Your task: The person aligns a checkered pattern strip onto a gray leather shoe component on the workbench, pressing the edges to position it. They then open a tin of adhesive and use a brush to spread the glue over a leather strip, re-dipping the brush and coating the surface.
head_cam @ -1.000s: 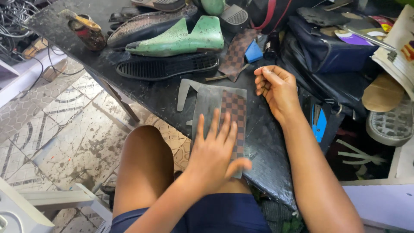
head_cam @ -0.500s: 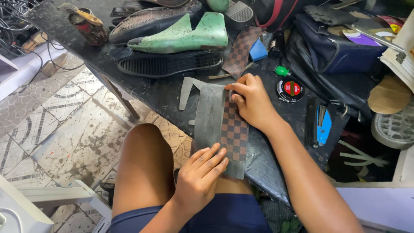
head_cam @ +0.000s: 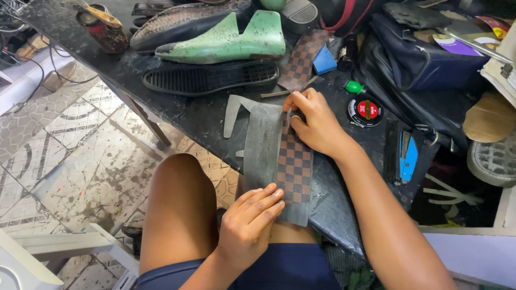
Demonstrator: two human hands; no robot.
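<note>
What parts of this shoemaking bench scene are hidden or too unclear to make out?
Head view only:
- Top end of the brown checkered leather strip: covered by the right hand.
- Its near left edge: under the left hand fingers.
- Small round black tin with red lid: label too small.
- Grey openwork sole: cut off by the right frame edge.
- Rusty glue can: contents hidden.

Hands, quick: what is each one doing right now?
Left hand: fingers flat, pressing the near end of the checkered strip.
Right hand: fingers curled, pinching the strip's far end against the black table.
</note>
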